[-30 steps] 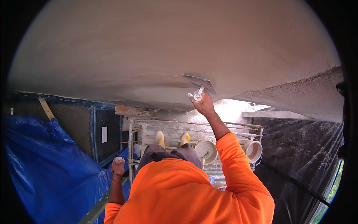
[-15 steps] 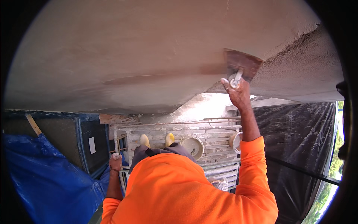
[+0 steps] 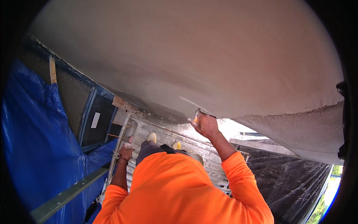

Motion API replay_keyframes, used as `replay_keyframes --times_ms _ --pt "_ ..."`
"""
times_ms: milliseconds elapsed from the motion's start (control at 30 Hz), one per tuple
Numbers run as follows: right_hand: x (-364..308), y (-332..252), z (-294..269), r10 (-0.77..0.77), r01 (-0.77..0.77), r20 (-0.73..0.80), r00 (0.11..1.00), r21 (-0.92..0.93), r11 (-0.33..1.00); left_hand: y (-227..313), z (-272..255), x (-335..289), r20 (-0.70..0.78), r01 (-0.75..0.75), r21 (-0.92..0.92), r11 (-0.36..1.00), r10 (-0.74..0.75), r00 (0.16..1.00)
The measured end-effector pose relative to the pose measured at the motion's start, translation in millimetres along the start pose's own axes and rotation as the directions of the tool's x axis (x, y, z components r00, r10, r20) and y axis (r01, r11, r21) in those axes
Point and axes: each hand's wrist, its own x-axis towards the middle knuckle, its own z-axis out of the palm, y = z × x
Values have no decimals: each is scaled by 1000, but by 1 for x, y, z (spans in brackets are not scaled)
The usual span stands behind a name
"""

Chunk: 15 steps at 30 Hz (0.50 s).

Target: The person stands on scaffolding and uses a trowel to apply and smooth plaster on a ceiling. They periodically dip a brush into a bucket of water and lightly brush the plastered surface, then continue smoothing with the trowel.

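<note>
My right hand (image 3: 207, 126) is wrapped round the handle of a plastering trowel (image 3: 208, 112), whose blade appears only as a thin dark edge. The trowel lies against the lower part of a broad grey-brown plastered surface (image 3: 209, 67), beside a pale streak. Lower and to the left, my left hand (image 3: 125, 152) is closed near the scaffold's side rail. Something small and whitish-pink shows at its fingers, too little to name. Both arms wear orange sleeves.
I stand in yellowish boots (image 3: 176, 145) on a splattered scaffold platform (image 3: 143, 133). My body partly hides a bucket (image 3: 198, 158). Blue sheeting (image 3: 41, 149) and a green beam (image 3: 67, 196) are on the left. Dark plastic sheeting (image 3: 283, 183) hangs right, below rougher plaster (image 3: 298, 127).
My right hand has brought the trowel down and left across the plaster, and the blade now shows edge-on. The view has tilted. My left hand stays low on the left, closed.
</note>
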Motion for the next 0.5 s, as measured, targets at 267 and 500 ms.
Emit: replay_keyframes --times_ms 267,500 --pt "115 -46 25 14 -22 127 992 62 998 -58 -39 -41 -111 272 -83 959 -280 954" --pt "135 -61 0 43 -45 65 997 36 998 -104 -51 -45 -109 449 -123 885 -462 880"
